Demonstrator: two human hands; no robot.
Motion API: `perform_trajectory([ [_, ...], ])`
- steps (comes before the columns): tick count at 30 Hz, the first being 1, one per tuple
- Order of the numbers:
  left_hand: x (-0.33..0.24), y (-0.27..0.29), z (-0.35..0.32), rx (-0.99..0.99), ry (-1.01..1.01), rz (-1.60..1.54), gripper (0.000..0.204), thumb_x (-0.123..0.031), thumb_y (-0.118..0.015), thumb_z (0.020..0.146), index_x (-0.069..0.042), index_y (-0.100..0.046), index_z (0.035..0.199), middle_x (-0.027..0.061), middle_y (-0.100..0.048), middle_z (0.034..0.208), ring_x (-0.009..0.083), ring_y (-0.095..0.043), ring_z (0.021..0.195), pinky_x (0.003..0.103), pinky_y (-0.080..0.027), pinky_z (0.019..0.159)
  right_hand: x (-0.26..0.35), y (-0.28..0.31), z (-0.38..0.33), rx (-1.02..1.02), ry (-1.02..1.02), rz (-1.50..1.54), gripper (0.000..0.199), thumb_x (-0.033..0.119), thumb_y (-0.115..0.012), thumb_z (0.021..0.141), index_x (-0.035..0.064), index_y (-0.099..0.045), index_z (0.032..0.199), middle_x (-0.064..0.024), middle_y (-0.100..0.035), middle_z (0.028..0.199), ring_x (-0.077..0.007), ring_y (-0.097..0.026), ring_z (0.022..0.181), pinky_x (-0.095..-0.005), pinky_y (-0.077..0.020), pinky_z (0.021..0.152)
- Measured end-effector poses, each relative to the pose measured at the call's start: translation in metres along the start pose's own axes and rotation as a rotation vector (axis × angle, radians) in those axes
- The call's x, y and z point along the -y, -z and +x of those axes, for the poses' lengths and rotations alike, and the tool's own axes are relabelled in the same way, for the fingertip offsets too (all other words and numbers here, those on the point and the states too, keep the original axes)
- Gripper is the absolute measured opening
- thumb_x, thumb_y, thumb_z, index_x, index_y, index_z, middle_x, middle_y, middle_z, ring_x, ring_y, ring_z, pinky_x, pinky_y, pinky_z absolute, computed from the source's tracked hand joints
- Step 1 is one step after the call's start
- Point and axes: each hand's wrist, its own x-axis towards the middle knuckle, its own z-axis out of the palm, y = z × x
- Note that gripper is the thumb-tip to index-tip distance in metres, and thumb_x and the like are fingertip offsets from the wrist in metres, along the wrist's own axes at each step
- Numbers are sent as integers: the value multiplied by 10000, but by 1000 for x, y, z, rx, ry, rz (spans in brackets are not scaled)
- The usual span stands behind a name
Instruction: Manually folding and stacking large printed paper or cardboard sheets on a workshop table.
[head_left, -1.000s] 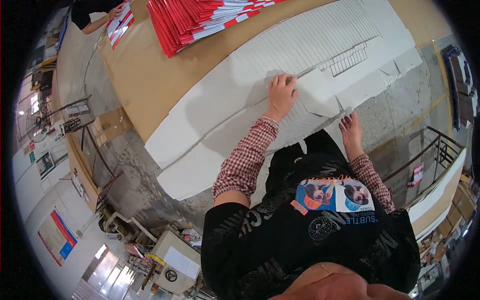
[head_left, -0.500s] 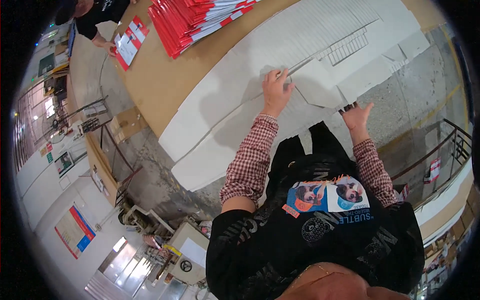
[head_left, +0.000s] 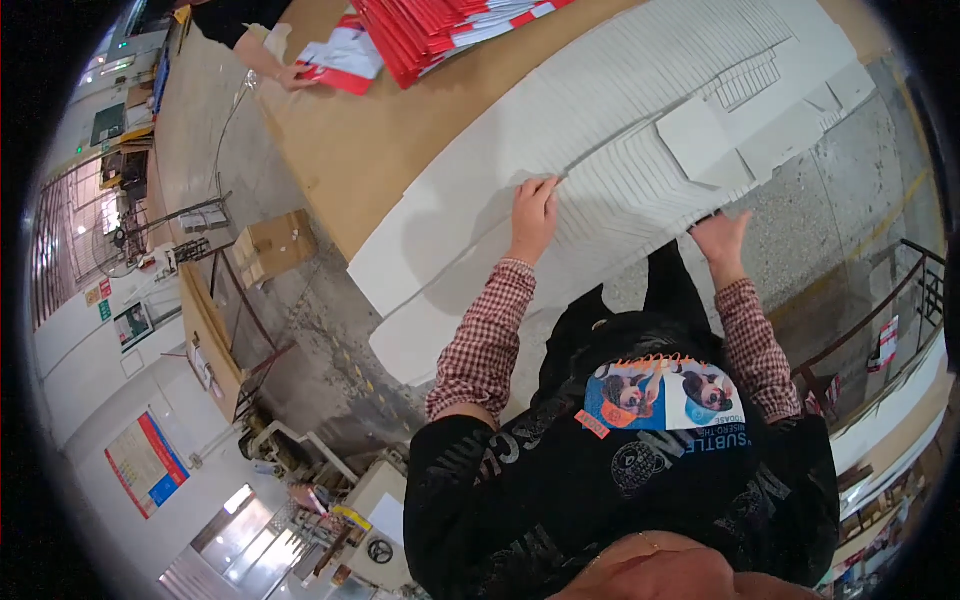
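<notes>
A long, fanned-out spread of white cardboard blanks covers the near side of the table, with many edges overlapping like shingles. My left hand rests on the middle of the spread, its fingers drawn together at a sheet edge beside the long seam. At the near right edge is my right hand, thumb stretched outward and the other fingers partly hidden beneath the blanks. Between the hands, toward the right, one larger flat panel lies over the ridged rows.
Red-and-white printed packages are stacked on the brown table. Across it, a co-worker's hand touches another red-and-white package. A cardboard box stands on the floor at left; a metal railing runs at right.
My left hand has shifted slightly left and down, its spread fingers now together. The larger panel no longer reaches beside it; more ridged rows show. The co-worker's package now lies beside the stack.
</notes>
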Motion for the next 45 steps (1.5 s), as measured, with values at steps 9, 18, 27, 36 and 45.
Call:
perform_trajectory([
  [9, 55, 43, -46, -23, 77, 38, 271, -102, -564, 773, -23, -571, 1032, 111, -535, 933, 286, -486, 907, 378, -401, 807, -41, -2, -31, -464, 196, -142, 974, 761, -225, 753, 71, 14, 1397, -131, -54, 1454, -301, -76, 1335, -517, -70, 1052],
  [18, 44, 42, -32, 11, 43, -18, 313, -121, -574, 775, -23, -550, 1071, 120, -534, 922, 309, -481, 895, 392, -411, 789, -49, -6, -34, -293, 221, -180, 962, 755, -223, 756, 74, -7, 1400, -124, -69, 1458, -305, -118, 1327, -490, -91, 1059],
  [27, -18, -30, 48, 171, 3, 107, 256, -163, -566, 784, -10, -553, 989, 111, -528, 945, 296, -485, 918, 390, -425, 751, -40, -5, -5, -184, 254, -21, 958, 744, -214, 767, 46, -25, 1396, -121, -68, 1458, -301, -92, 1334, -441, -88, 1072],
  [36, -11, -7, 34, -30, -76, 0, 302, -165, -568, 806, 14, -557, 1049, 160, -552, 979, 301, -498, 940, 370, -405, 825, -54, -20, -24, -222, 180, 83, 941, 735, -240, 773, 17, -160, 1375, -122, -204, 1425, -287, -214, 1293, -407, -153, 1063],
  [45, 85, 92, -96, 64, 81, 128, 178, -124, -539, 812, -22, -611, 938, 108, -550, 847, 280, -510, 845, 361, -422, 752, -156, -4, -44, -221, 6, 83, 931, 733, -218, 778, 26, -153, 1381, -128, -192, 1432, -286, -153, 1318, -427, -115, 1068],
])
